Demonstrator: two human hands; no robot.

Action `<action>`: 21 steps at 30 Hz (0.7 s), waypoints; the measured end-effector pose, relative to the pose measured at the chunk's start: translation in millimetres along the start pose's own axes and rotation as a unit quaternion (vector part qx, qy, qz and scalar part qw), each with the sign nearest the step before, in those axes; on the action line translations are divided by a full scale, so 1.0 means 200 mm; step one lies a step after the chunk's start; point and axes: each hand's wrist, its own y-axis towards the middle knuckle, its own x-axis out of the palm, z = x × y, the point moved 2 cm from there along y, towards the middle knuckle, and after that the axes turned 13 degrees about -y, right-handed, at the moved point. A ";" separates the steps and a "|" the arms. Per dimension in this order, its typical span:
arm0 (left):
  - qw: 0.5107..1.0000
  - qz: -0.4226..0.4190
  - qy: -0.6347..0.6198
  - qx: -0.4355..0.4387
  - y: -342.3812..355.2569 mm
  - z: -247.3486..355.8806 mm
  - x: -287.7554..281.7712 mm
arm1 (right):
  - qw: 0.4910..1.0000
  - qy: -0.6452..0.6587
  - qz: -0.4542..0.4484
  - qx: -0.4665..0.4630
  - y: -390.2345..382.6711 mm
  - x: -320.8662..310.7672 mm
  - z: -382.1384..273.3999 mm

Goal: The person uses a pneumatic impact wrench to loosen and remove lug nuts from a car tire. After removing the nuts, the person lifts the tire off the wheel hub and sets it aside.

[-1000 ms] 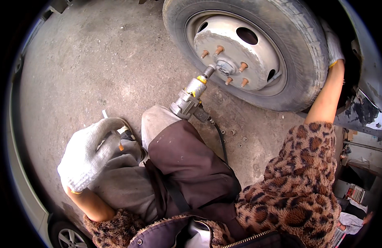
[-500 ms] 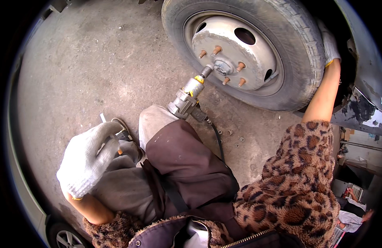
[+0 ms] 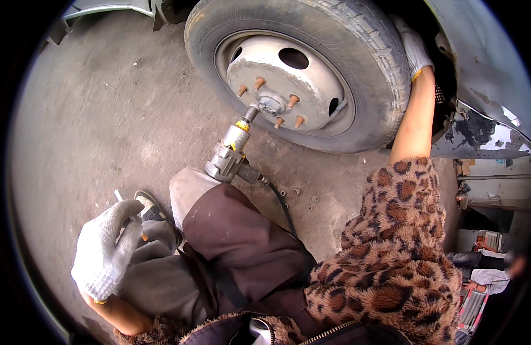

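The impact wrench (image 3: pixel 231 154) is propped on the knee, its long axis slanting up to the wheel hub (image 3: pixel 272 105), socket at the hub's lower left. Neither grip is on it. The left hand (image 3: pixel 104 253), gloved and loosely curled on nothing, lies below-left of the wrench. The right hand (image 3: pixel 416 49) is clamped over the tyre (image 3: pixel 363 52), beyond the hub.

The gloved right hand (image 3: pixel 413 49) grips the black rubber tyre (image 3: pixel 357 52); the gloved left hand (image 3: pixel 104 250) rests by the knee. A grey metal impact wrench (image 3: pixel 229 155) leans against the silver steel wheel hub (image 3: pixel 271 105) from the concrete floor (image 3: pixel 93 115).
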 end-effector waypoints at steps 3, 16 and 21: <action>1.000 -0.007 0.000 -0.006 0.00 0.00 0.00 | 0.999 -0.031 0.004 0.003 -0.01 -0.02 -0.03; 1.000 -0.019 -0.007 -0.017 -0.01 -0.01 -0.01 | 0.999 0.029 -0.008 -0.011 -0.02 0.00 0.03; 1.000 -0.016 -0.002 -0.010 -0.02 -0.01 -0.01 | 1.000 -0.002 -0.013 0.013 -0.02 0.02 0.02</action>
